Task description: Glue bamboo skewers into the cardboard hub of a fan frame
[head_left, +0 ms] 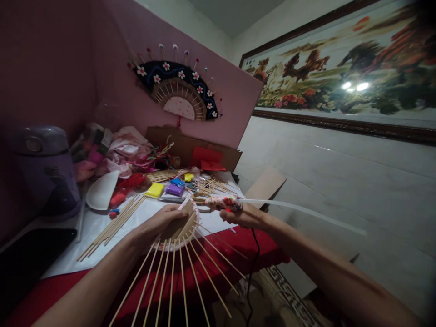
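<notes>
My left hand [166, 218] grips a half-round cardboard fan base [179, 229], its edge wrapped in pink patterned material. Thin wooden sticks [173, 272] spread out from its curved edge toward me. In my right hand [243, 216] is a hot glue gun [223, 202] with a floral covering, its front end close to the upper right of the base. I cannot make out whether the tip touches it. A long clear glue stick [299, 206] juts from the gun's back, and a black cord [256, 254] hangs below.
Bamboo sticks [114, 227], a yellow clay packet [154, 190], a purple packet [175, 189] and a white bowl-like piece [101, 190] lie on the table. A purple bottle [47, 172] stands left. A finished decorated fan [179, 81] hangs on the pink board behind.
</notes>
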Demonstrator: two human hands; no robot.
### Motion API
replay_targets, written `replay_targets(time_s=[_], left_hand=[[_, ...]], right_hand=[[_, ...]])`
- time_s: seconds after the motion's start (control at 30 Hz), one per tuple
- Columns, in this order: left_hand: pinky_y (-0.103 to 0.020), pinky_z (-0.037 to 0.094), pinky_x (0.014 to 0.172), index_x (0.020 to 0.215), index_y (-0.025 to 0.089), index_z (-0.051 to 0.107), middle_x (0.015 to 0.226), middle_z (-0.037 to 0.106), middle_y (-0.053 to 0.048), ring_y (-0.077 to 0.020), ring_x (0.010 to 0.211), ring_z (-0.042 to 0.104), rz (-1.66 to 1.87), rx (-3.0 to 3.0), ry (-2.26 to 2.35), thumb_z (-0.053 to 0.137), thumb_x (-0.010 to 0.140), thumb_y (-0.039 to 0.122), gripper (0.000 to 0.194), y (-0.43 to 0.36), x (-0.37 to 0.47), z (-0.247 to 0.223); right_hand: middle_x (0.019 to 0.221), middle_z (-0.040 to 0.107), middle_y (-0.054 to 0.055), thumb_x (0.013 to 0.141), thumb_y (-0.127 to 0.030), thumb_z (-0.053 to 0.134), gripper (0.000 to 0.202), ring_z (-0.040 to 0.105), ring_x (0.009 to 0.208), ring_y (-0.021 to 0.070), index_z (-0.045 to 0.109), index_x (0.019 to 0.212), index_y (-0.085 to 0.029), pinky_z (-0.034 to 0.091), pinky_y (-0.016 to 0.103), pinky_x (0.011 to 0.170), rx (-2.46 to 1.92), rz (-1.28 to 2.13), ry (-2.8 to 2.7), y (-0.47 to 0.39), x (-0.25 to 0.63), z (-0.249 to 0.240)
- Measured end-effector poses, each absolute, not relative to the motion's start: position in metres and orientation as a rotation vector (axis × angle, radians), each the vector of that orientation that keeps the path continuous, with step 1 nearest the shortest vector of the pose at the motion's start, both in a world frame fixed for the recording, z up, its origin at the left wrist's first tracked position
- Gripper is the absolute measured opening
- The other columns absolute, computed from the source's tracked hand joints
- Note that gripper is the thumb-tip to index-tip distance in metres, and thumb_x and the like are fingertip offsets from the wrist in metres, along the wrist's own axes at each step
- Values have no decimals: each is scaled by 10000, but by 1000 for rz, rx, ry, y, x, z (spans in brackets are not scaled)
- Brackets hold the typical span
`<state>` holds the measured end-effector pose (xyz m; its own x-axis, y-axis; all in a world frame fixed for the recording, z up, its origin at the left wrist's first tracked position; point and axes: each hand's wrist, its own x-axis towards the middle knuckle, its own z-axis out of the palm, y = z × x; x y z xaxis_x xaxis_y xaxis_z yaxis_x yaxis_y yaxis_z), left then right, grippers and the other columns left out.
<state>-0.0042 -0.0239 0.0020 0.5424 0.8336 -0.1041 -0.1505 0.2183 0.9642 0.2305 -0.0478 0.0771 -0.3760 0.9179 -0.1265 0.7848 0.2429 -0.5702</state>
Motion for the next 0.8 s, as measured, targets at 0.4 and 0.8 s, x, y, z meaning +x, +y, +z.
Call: replay_targets(time_s=[0.4, 0.8], left_hand=[[-233, 435, 572, 841, 107, 667, 731, 697, -70, -149, 601, 613, 789, 1104, 688, 617, 681, 298, 254, -25, -5, 6], [-236, 452, 563, 834, 101, 656, 727, 700, -82, -152, 588, 622, 805, 1095, 683, 589, 712, 293, 238, -18, -6, -3]], right_hand=[[652, 533, 20, 782, -485, 430, 360, 471, 540, 122, 530, 870, -151, 366, 227, 467, -1837, 364, -2114, -5, 312, 43], [1042, 609, 133, 733, -308, 477, 403, 556, 903, 243, 529, 1092, -131, 367, 287, 710, -2084, 103, -2359, 6, 332, 2]])
